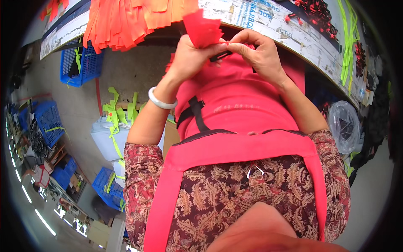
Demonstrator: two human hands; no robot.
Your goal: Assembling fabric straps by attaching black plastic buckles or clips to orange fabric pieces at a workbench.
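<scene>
Closest to the camera is the person's own chest: a paisley blouse in dark red and tan, crossed by the wide pink-red straps of an apron, with a small metal clip at the neckline. Further down, below the fingers, the apron's bib spreads over the lap, and a black strap runs across it on the left-hand side.

The left hand, with a pale bangle on its wrist, is bunched around a piece of red fabric; its fingers are pressed together on the cloth, which fans up and away just past the fingertips. The right hand meets it from the other side. Its thumb and forefinger pinch a small black plastic buckle that lies between the two hands, touching the lower edge of the red fabric. The remaining right fingers are curled in close.

Just beyond the fingers runs the curved edge of the table, its top worn and pale. Hanging over that edge, up and to the left of the fingers, is a thick row of orange fabric strips. To the right of the fingers on the table lie a heap of small red and black parts and some neon-green straps.

Well left of the fingers, on the floor, stand blue crates and more green straps draped over a pale bundle. To the far right sits a clear plastic bag.
</scene>
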